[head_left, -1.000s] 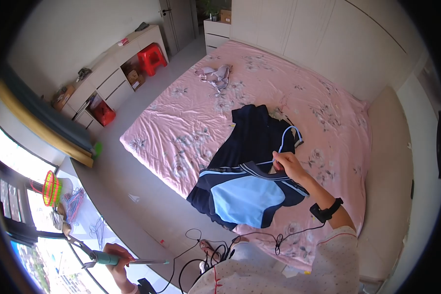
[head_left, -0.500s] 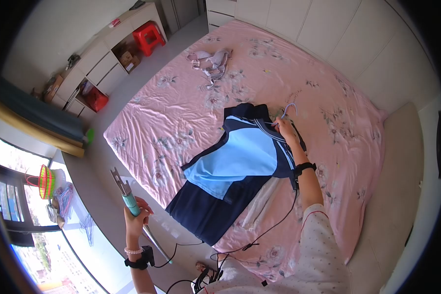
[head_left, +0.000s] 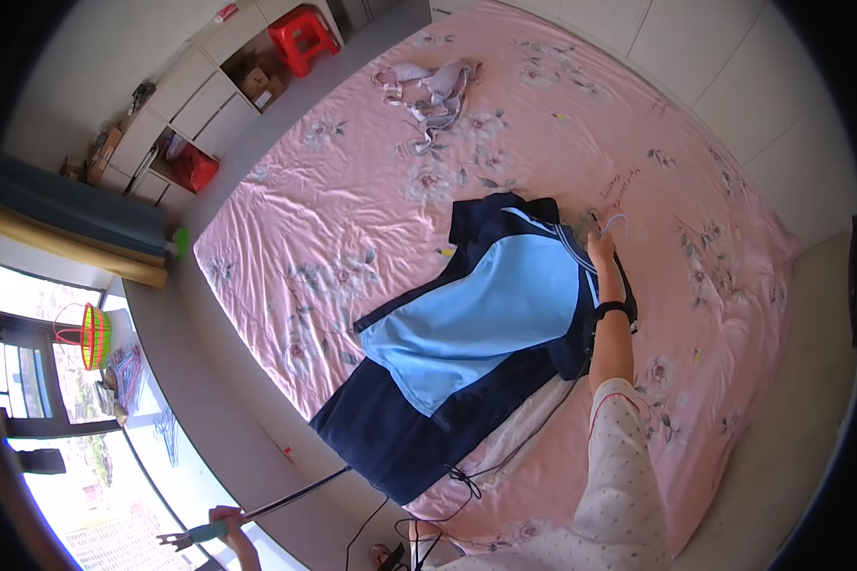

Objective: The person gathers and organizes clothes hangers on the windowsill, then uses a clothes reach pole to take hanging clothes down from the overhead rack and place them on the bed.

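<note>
1. Right hand [head_left: 600,249]: grip closed on hanger [head_left: 615,216], at the collar.
2. Blue-and-navy top [head_left: 486,295]: left of that grip, long axis slanting bodyward; right hand nearer.
3. Left hand [head_left: 227,525]: closed round pole [head_left: 295,493], beside bed [head_left: 276,209].

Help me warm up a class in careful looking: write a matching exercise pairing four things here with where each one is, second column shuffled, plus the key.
Things:
1. red stool
2. pole
3. blue and navy garment
4. basket

Places:
A. lying on the bed
B. beside the window
C. standing by the pale cabinet
D. held in the left hand

Right pairs: 1-C, 2-D, 3-A, 4-B
</note>
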Demonstrator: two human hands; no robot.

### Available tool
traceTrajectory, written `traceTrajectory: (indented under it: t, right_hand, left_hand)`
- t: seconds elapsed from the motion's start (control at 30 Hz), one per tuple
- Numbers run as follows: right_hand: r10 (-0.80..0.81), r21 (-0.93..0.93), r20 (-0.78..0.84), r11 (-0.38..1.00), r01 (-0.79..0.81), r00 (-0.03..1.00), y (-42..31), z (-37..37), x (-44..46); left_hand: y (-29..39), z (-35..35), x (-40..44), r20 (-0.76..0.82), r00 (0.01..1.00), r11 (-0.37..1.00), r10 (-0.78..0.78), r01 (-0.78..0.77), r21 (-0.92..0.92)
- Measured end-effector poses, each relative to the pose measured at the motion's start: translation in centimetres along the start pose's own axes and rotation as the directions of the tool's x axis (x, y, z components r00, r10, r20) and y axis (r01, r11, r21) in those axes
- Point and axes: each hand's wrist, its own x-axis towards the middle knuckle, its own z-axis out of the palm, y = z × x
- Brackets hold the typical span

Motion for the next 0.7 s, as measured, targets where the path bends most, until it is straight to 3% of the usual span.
traceTrajectory:
  t: [0.07,0.2,0.3,0.33,0.4,0.47,0.53,0.57,0.67,0.7]
  right_hand:
    - [0.112,-0.003,0.185,0.994,-0.113,0.976,2.6,1.5,1.7]
    - [0.283,-0.143,0.371,0.959,-0.247,0.884,-0.5,1.3,1.1]
    - [0.099,-0.204,0.102,0.976,-0.077,0.990,6.3,7.1,1.9]
    - [0.117,-0.210,0.101,0.973,-0.093,0.988,5.4,6.5,1.8]
    - [0.192,-0.207,0.274,0.969,-0.137,0.943,1.0,3.4,1.8]
    - [0.124,-0.204,0.206,0.976,-0.081,0.971,1.3,3.4,2.2]
    - [0.203,-0.423,-0.117,0.875,-0.233,0.972,-1.3,2.0,2.3]
    - [0.107,-0.486,-0.167,0.856,-0.176,0.980,-0.9,2.0,2.4]
    - [0.034,-0.575,-0.135,0.811,-0.107,0.990,2.4,2.9,2.7]
    - [0.243,-0.624,-0.048,0.750,-0.219,0.969,3.8,3.6,2.7]
  left_hand:
    - [0.6,-3.6,0.0,-0.154,0.985,0.996,-0.078,0.085,0.038]
    - [3.1,-6.3,-0.7,-0.324,0.938,0.966,-0.126,0.190,0.176]
    - [4.1,-5.5,-1.1,-0.363,0.919,0.933,-0.153,0.255,0.253]
    - [4.2,-5.2,-1.0,-0.358,0.919,0.923,-0.165,0.272,0.273]
    - [4.3,-4.4,-0.9,-0.348,0.917,0.903,-0.197,0.308,0.300]
    - [4.2,-3.7,-1.1,-0.333,0.915,0.887,-0.227,0.335,0.317]
    - [4.5,-3.2,-1.0,-0.323,0.914,0.872,-0.247,0.355,0.336]
    - [4.5,-3.1,-0.8,-0.315,0.914,0.868,-0.255,0.360,0.343]
    - [4.9,-2.5,-0.7,-0.300,0.915,0.852,-0.270,0.372,0.367]
    - [4.9,-2.5,-0.8,-0.296,0.915,0.849,-0.275,0.375,0.372]
